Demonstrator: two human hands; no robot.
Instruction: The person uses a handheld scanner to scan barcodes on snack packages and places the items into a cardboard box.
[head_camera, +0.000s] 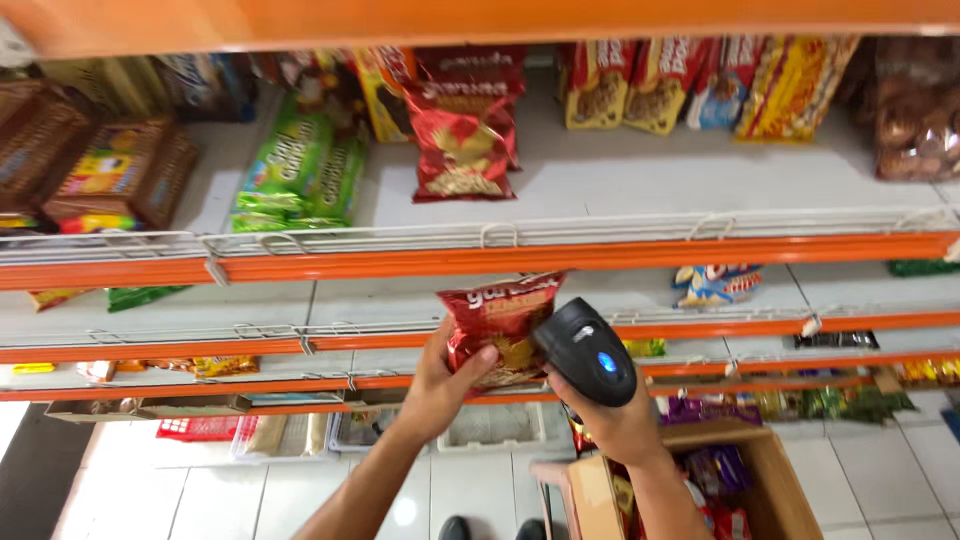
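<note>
I see the left hand (440, 385) gripping a shiny red snack bag (497, 325) up in front of the orange shelves (600, 255), tipped toward the black handheld scanner (588, 352) clenched in the right hand (618, 425), so its blue light faces it.
</note>
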